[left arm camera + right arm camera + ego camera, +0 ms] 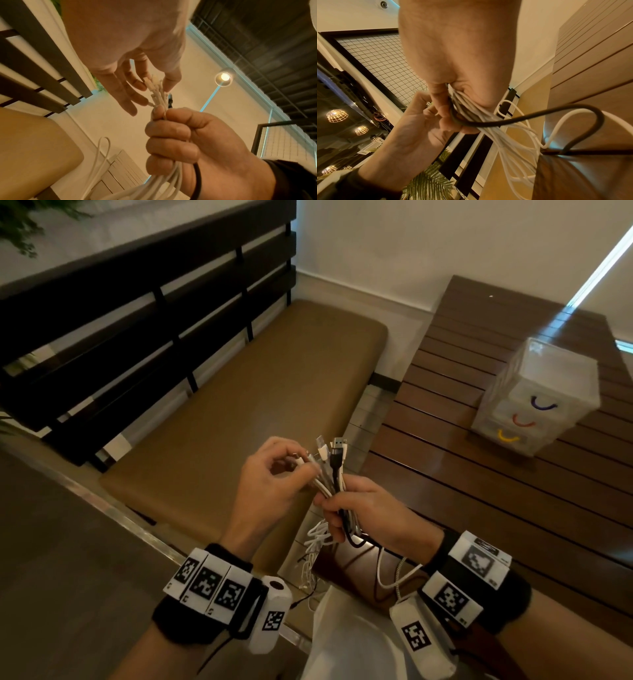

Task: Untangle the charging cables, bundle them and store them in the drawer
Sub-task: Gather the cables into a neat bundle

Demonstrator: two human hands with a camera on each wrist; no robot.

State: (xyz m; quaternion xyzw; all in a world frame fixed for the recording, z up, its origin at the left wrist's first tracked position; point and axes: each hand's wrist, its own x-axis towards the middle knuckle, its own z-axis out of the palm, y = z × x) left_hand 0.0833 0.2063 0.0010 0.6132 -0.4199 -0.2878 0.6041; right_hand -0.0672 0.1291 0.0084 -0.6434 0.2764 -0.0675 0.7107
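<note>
A bundle of charging cables (328,478), several white and one black (337,474), stands upright between my hands, plug ends (331,447) on top. My right hand (334,508) grips the bundle in a fist below the plugs. Its loose lengths (318,542) hang down past the table's corner. My left hand (304,466) pinches white plug ends (154,84) between thumb and fingers. The left wrist view shows the right hand (173,135) wrapped round the cables (164,180). In the right wrist view the black cable (539,115) loops out from the right hand (453,97). The translucent drawer unit (537,392) stands at right, its three drawers closed.
The drawer unit sits on a dark slatted wooden table (479,491) to my right. A bench with a tan cushion (257,392) and a dark slatted backrest (137,313) lies ahead on the left. White tiled floor (366,412) shows between bench and table.
</note>
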